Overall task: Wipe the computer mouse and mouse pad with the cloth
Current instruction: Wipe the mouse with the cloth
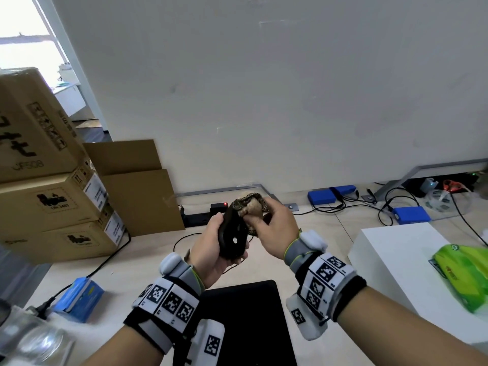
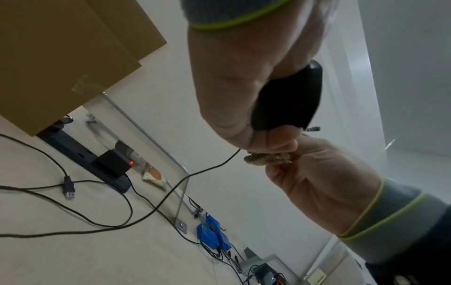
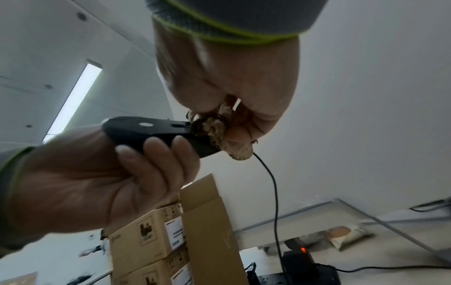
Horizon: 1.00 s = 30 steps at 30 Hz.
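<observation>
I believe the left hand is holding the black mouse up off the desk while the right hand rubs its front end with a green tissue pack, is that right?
Not quite. The left hand does hold the black mouse up off the desk, but the right hand rubs its front end with a bunched brownish cloth, not the green tissue pack, which lies untouched on the white box at right. The head view shows this.

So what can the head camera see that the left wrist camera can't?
Only the head view shows the black mouse pad lying on the desk, the green packet on the white box, and the mouse's underside with its white dot.

Only the left wrist view shows a loose USB plug on the desk and a snack packet behind the glass.

Both show the left hand gripping the black mouse, the right hand holding the cloth against it, and the blue blocks.
</observation>
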Motion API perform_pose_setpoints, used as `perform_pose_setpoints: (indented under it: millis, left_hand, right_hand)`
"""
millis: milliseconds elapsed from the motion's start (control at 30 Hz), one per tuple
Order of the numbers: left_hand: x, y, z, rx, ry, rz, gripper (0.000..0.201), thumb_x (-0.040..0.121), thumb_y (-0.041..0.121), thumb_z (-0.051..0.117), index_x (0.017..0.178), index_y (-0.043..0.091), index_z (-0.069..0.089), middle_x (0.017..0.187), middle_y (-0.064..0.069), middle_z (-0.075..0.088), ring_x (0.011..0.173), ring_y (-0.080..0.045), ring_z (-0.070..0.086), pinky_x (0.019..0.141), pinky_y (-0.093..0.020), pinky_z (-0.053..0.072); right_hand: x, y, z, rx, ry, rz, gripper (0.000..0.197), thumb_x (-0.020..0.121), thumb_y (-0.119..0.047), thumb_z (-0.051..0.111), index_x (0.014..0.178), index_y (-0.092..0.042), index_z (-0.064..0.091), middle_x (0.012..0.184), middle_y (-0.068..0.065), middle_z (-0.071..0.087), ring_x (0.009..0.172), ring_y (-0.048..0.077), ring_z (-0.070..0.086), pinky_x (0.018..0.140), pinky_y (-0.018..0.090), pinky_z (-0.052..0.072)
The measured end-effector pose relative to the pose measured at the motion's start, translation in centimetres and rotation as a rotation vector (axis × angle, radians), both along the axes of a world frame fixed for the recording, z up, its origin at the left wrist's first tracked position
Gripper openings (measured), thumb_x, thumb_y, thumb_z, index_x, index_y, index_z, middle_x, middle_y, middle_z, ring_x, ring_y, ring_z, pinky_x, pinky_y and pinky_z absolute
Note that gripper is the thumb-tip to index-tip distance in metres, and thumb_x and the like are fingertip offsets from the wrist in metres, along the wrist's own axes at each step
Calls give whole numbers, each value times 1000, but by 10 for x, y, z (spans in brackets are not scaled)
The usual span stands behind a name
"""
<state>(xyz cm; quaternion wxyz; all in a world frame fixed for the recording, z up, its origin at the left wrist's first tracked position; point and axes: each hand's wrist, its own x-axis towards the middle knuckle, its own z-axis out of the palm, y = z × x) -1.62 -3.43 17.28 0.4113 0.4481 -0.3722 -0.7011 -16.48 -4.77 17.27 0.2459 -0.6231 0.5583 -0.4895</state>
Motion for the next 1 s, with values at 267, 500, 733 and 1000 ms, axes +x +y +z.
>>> perform_pose_setpoints:
  millis: [267,500,733,1000]
  left_hand:
    - [4,-1,0,-21,13,12,51,100,41,26,100,6,62,84,-16,64,61,-24,57,50,-27,45]
    - [1,-4,-1,-12,74,74,48,101,41,29,104,8,63,83,-13,68,65,-22,61,48,-26,49]
    - [-6,-4,-4,-72,-1,31,43,102,38,32,117,4,54,89,-13,62,64,-19,63,58,-32,49]
    - [-5,4,-1,-118,23,-17,43,101,42,33,131,16,50,102,-15,66,77,-23,62,61,-33,44]
  right_hand:
    - [4,12,-10,3,44,89,31,65,-37,70,88,-16,68,81,3,68,77,21,61,72,38,50]
    - [10,17,-9,-22,50,62,32,66,-38,69,86,-12,67,83,6,65,78,24,60,72,39,49]
    - [14,9,8,-129,25,23,20,73,-28,72,85,-14,64,80,-2,62,74,15,54,68,26,41]
    - [-11,-25,3,71,-321,-157,7,80,-25,71,83,-25,65,75,-3,66,68,20,63,68,40,57]
